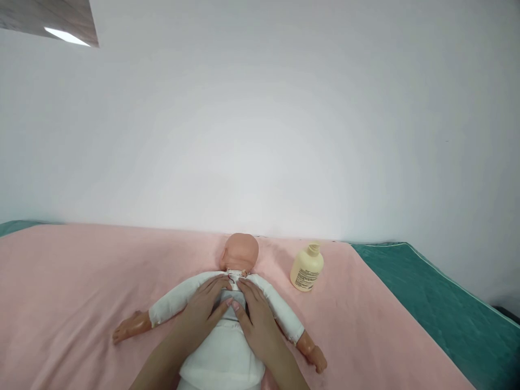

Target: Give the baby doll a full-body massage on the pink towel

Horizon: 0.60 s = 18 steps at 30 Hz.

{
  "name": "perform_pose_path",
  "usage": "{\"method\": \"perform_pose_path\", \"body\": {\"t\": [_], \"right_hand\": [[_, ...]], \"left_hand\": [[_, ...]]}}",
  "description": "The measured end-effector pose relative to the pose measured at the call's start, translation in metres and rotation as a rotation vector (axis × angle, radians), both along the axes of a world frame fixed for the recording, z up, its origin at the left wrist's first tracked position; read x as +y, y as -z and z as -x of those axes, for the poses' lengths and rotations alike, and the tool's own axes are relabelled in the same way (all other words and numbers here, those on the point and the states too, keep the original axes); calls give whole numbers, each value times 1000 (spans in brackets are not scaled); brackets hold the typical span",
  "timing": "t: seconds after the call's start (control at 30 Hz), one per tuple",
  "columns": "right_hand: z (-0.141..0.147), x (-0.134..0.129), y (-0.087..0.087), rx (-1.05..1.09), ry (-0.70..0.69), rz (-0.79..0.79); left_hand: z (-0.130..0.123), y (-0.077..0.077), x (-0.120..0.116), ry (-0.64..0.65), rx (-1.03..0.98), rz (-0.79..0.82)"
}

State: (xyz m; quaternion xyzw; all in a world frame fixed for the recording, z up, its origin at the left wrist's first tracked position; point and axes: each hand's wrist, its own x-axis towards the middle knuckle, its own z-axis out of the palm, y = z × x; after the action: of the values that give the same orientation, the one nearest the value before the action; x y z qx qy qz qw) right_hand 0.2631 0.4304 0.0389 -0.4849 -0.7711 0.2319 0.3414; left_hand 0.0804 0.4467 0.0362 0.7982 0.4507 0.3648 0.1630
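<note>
A baby doll [221, 346] with a white cloth body lies in front of me, its bald head [242, 252] toward the wall and both arms spread outward. It appears to lie face down, the back of its head showing. My left hand [206, 306] rests flat on the left side of its upper back, fingers stretched out. On the right side, my right hand [255, 314] lies flat in the same way. Both thumbs nearly meet over a grey patch [234, 310] on the cloth. Neither hand grasps anything.
A pale yellow bottle [307, 268] with printed text stands right of the doll's head. Pink cloth [365, 325] covers the surface, with wrinkles at left. Green quilted material [450, 303] shows at the right. A white wall [260, 119] rises behind.
</note>
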Motion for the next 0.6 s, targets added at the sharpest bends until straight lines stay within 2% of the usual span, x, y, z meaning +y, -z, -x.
{"method": "perform_pose_path", "body": {"t": [0.17, 0.27, 0.4, 0.5, 0.6], "right_hand": [[-1, -1, 1, 27, 0, -8], [-2, -4, -6, 33, 12, -5], [-6, -19, -37, 1, 26, -61], [-12, -39, -67, -87, -78, -6], [-17, -55, -79, -139, -254, 70]], "left_hand": [[0, -1, -2, 5, -2, 18], [4, -9, -5, 3, 21, 31], [19, -34, -16, -24, 70, 67], [33, -53, -35, 47, 124, 173], [42, -52, -58, 125, 122, 211]]}}
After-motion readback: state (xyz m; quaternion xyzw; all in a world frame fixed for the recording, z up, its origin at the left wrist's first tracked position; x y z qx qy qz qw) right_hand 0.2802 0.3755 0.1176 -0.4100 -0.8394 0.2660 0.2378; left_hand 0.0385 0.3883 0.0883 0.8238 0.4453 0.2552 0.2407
